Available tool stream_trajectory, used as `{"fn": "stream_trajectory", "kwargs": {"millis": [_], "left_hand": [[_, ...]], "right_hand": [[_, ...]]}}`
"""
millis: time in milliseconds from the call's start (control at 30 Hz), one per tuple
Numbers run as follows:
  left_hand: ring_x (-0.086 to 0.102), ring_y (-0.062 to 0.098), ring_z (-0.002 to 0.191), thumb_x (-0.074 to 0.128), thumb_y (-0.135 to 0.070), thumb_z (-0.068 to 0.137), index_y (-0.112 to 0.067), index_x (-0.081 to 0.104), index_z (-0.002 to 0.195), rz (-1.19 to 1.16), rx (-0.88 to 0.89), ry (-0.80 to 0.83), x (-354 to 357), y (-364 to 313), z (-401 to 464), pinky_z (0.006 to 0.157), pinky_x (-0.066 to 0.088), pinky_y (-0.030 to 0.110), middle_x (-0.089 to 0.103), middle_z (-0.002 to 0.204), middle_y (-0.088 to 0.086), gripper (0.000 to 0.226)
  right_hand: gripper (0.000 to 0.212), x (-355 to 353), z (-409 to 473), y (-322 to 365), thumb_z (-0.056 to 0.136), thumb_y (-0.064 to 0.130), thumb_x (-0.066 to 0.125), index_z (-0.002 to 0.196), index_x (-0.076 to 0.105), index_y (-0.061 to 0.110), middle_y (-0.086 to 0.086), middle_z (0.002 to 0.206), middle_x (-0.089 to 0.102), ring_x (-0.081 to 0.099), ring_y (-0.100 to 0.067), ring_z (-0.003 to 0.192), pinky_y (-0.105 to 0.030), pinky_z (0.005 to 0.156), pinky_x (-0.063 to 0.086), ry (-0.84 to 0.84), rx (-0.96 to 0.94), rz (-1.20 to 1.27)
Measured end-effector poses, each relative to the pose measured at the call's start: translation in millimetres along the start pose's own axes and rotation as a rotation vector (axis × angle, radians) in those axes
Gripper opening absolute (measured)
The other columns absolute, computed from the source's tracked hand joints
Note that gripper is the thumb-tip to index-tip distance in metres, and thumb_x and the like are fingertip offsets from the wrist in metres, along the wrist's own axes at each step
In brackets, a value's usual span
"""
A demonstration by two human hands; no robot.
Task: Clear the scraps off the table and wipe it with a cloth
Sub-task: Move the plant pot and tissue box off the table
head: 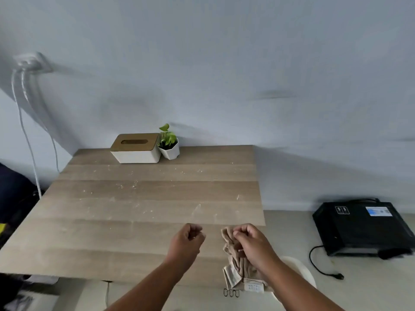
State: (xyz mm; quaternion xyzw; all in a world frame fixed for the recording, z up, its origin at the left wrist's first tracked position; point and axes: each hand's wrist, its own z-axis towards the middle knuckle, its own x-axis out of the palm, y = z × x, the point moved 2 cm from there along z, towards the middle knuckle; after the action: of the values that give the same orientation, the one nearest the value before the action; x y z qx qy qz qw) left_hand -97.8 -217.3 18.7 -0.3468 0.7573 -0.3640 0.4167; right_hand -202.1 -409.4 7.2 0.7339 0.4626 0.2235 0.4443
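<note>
right hand (251, 243) grips cloth (235, 265) | left hand (188, 237) curled, empty | risk: wiping flicks crumbs (134, 185) toward tissue box (135, 148)

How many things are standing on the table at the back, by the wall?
2: a tissue box at the table's far edge, and a small potted plant right beside it on its right. Nothing seems hidden behind them.
</note>
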Motion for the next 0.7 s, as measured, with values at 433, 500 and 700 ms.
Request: {"fn": "stream_trajectory", "kwargs": {"millis": [433, 500, 700], "left_hand": [[0.067, 0.002, 0.077, 0.073, -0.037, 0.085, -0.035, 0.068, 0.094, 0.083, 0.053, 0.066, -163, 51, 98, 0.078, 0.062, 0.039, 0.071, 0.083, -0.015, 0.01], [0.068, 0.005, 0.081, 0.073, -0.037, 0.087, -0.034, 0.068, 0.095, 0.077, 0.054, 0.067, -184, 52, 115, 0.08, 0.062, 0.038, 0.071, 0.087, -0.012, 0.01], [0.068, 0.014, 0.082, 0.073, -0.032, 0.088, -0.031, 0.067, 0.096, 0.058, 0.053, 0.021, -228, 39, 169, 0.082, 0.062, 0.044, 0.07, 0.087, -0.008, 0.009]], "right_hand": [[0.006, 168, 27, 26, 0.098, 0.016, 0.067, 0.1, 0.071, 0.013, -0.009, 0.096, 0.073, 0.073, -0.017, 0.073, -0.029, 0.059, 0.057, -0.15, 0.045, 0.06], [0.008, 189, 35, 33, 0.098, 0.016, 0.067, 0.104, 0.07, 0.012, -0.01, 0.099, 0.073, 0.073, -0.019, 0.076, -0.03, 0.061, 0.057, -0.157, 0.059, 0.116], [0.004, 224, 63, 58, 0.098, 0.017, 0.067, 0.099, 0.071, 0.016, -0.008, 0.097, 0.074, 0.075, -0.02, 0.081, -0.029, 0.064, 0.059, -0.173, 0.004, 0.084]]}}
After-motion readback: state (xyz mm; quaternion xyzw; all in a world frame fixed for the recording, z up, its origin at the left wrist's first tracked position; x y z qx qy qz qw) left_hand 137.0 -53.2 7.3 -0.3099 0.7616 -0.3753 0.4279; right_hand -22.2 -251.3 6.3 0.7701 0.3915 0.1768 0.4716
